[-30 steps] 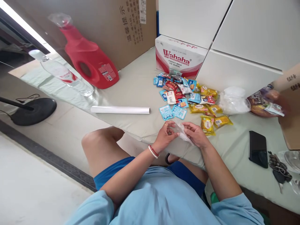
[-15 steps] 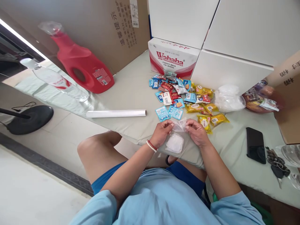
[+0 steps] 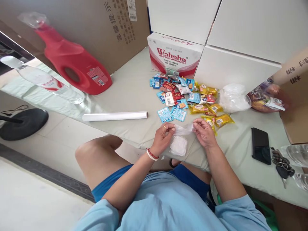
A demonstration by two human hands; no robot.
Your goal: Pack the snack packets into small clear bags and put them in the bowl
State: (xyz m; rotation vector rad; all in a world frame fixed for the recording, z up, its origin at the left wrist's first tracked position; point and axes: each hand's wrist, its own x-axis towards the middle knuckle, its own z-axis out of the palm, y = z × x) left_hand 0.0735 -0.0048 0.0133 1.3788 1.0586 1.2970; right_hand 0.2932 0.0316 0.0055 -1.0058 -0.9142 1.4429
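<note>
A clear plastic bag [image 3: 182,129] is stretched between my two hands, above the table's front edge. My left hand [image 3: 164,134] pinches one end of it between thumb and fingertips. At the other end, my right hand [image 3: 204,131] pinches it the same way. Just below lies a folded white stack [image 3: 178,145], which looks like thin plastic bags, on the table. Blue snack packets [image 3: 178,114] lie just beyond my left fingers, and yellow-wrapped snacks [image 3: 224,120] lie beyond my right hand.
A white paper roll [image 3: 115,116] lies left. Behind it stand a red jug [image 3: 79,67] and a water bottle [image 3: 51,84]. A Wahaha carton [image 3: 175,54], a bundle of clear plastic [image 3: 234,98] and a snack bowl [image 3: 267,99] stand at the back. A phone [image 3: 261,146] and keys [image 3: 282,163] lie right.
My hands have moved slightly apart, so the clear plastic bag is drawn out wider between them. The whole view has shifted a little; the snacks and the white stack stay put.
</note>
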